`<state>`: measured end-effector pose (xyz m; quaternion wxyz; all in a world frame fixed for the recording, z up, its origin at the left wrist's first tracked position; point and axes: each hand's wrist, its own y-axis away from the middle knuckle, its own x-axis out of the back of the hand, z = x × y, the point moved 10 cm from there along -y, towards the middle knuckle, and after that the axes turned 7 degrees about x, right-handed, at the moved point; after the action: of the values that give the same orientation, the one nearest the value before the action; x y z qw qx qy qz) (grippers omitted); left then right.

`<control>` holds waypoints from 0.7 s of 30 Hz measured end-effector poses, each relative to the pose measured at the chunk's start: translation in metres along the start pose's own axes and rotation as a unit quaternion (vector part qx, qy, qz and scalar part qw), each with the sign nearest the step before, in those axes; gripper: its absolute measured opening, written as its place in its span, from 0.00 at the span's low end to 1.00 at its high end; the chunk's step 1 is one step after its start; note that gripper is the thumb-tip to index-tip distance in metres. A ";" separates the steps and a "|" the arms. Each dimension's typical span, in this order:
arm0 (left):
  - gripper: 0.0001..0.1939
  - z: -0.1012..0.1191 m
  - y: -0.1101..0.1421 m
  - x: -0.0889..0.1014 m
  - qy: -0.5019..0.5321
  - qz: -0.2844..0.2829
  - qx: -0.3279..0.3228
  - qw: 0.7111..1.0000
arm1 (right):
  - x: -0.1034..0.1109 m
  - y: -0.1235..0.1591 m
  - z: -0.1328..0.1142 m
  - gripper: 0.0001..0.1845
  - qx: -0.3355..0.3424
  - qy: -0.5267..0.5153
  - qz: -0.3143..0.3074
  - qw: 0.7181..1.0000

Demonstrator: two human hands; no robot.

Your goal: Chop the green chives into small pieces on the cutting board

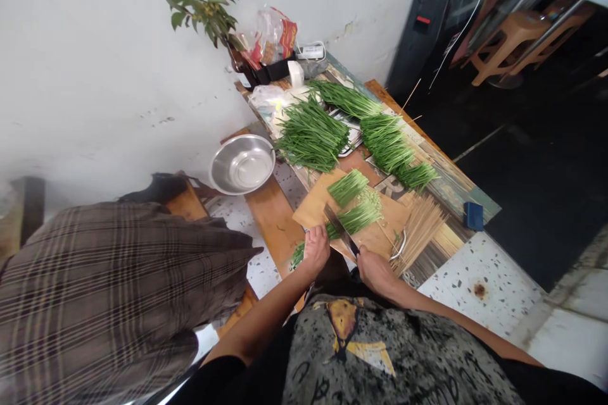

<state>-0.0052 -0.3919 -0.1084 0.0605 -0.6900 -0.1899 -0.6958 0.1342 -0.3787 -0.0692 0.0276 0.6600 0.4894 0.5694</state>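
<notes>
My left hand [316, 248] is closed around a bunch of green chives [354, 219] that lies across a wooden cutting board [314, 204]. My right hand [376, 271] grips the handle of a knife [338, 226], whose blade rests on the chives just right of my left hand. A shorter cut bundle of chives [348, 186] lies farther back on the board. A fan of thin bamboo skewers [420, 228] lies at the board's right edge.
Two large piles of chives [311, 136] [387, 139] cover the low table behind the board. A steel bowl [242, 164] sits at the left, a plant and bags by the wall. A person in plaid [114, 278] sits at my left. A blue object [474, 215] lies right.
</notes>
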 end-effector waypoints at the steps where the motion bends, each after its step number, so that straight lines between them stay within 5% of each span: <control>1: 0.24 0.000 0.000 -0.001 0.001 -0.006 -0.005 1.000 | 0.000 0.000 -0.001 0.10 -0.001 0.002 -0.002 1.000; 21: 0.27 0.007 0.001 -0.005 0.035 -0.053 -0.039 0.997 | 0.012 0.010 -0.012 0.12 -0.010 0.012 -0.005 1.000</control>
<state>0.0019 -0.3916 -0.1130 0.0032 -0.6561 -0.1966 -0.7286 0.1296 -0.3820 -0.0503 0.0309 0.6504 0.4869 0.5822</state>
